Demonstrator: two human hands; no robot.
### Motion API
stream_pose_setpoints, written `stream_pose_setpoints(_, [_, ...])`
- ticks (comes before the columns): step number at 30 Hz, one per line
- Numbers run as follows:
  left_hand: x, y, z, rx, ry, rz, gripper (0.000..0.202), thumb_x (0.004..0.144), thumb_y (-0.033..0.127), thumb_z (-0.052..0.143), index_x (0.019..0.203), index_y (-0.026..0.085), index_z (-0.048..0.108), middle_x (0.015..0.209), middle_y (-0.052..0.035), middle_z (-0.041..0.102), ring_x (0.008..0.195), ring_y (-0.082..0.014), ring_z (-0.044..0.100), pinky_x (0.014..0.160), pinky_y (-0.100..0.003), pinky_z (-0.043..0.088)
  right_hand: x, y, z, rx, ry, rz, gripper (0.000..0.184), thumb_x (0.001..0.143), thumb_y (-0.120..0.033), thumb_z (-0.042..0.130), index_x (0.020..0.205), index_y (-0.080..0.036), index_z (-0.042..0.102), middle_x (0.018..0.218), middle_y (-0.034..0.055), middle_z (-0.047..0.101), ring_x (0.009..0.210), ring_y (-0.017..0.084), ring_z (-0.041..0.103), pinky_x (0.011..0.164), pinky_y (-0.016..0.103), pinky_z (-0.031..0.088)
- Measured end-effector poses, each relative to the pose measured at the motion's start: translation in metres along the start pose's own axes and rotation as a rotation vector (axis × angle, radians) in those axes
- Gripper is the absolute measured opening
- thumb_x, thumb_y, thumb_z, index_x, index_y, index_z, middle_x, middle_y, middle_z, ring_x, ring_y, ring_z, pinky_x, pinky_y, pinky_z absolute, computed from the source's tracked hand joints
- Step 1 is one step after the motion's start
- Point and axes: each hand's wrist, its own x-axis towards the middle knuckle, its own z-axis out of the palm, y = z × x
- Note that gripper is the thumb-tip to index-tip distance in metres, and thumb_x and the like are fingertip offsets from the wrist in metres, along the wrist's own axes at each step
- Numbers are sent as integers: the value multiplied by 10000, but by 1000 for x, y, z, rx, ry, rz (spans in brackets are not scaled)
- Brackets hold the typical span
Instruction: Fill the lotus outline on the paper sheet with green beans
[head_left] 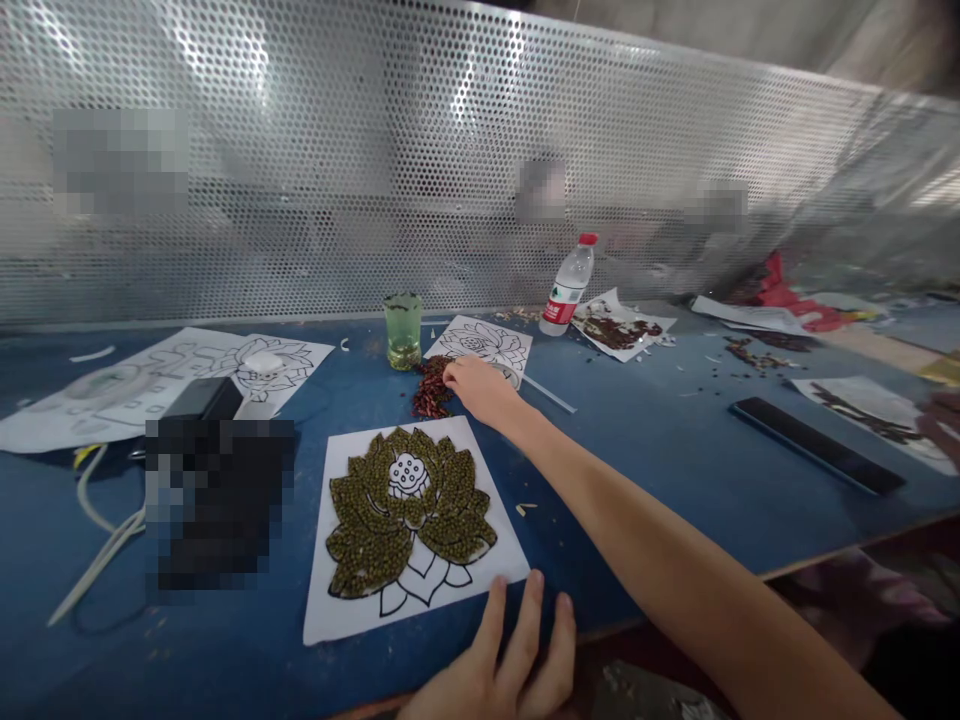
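Observation:
A white sheet (330, 610) with a lotus drawing lies before me. Green beans (450, 500) cover most petals; the seed head and lower petals are bare. My left hand (510, 660) rests at the sheet's lower right corner, fingers spread. Farther out, my right hand (480, 387) is at the edge of a pile of dark red beans (431, 390). Its fingers are curled together, and whatever is between them is hidden. Close behind the pile stands a green cut-off plastic cup (403, 330) with beans at its bottom. Another lotus sheet (487, 340) lies behind my right hand.
A water bottle (570, 285) stands near the perforated metal screen (337, 150). Beside it is a paper with dark bits (619, 325). A phone (814, 443) lies right, near another person's hand (941, 420). Left are drawing sheets (105, 390), a black object (225, 500) and a pale cord (97, 560).

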Motion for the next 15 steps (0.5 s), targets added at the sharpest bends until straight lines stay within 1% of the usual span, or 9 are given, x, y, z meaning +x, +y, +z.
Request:
stream_pose_setpoints(4, [0,-2,1,-4,10,-1,452,1154,371,344,1501,331,631,1586,-27,575,1331,-208,645,1036,-411,512,-1,4,0,23,27,-1,323,1066,-390,686,1336,-210,684,1388,112,681,1167,254,701,997,480,612])
stream_pose_setpoints(9, [1,-2,7,-53,99,-24,407,1152,393,390,1424,328,685,1487,4,658,1255,-208,687,995,-413,522,-4,4,-6,62,41,-8,302,1067,-383,686,1312,-207,694,1370,108,691,1162,251,703,999,479,611])
stream_pose_setpoints(12, [1,-1,9,-65,135,-47,380,1136,376,451,1390,264,711,1497,-17,654,1249,-211,683,994,-402,524,-4,2,-10,78,44,-4,290,1070,-381,683,1302,-210,699,1366,107,693,1159,248,704,999,474,611])
stream_pose_setpoints(15, [1,0,12,-83,136,-54,404,1131,375,461,1423,215,689,1525,-51,631,1255,-221,673,992,-397,522,-4,0,-13,94,48,12,296,1070,-386,682,1307,-209,696,1364,107,694,1152,247,706,994,473,613])
